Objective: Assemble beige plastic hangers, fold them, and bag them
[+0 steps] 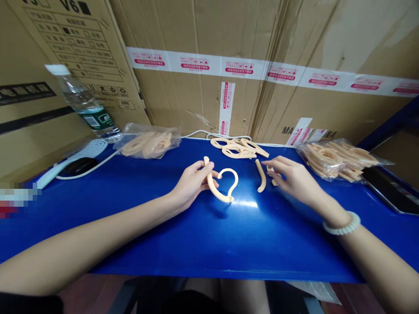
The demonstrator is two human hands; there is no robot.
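Observation:
My left hand (194,181) is closed on a beige plastic hanger piece (214,188), a curved arm with a hook (235,174) joined at its lower end. It is held a little above the blue table. On the right, my right hand (288,174) reaches down to a small beige piece (273,176), partly hidden behind its fingers; whether the fingers grip it I cannot tell. Just left of those fingers a loose curved arm (261,176) lies on the table.
Several hanger parts (238,148) lie at the back. Bagged parts stand left (147,141) and right (334,159). A water bottle (87,104), a hairbrush (81,152), a black object (80,166) and a white cable (104,165) are left; a phone-like device (393,189) is right. Cardboard boxes (196,100) wall the back.

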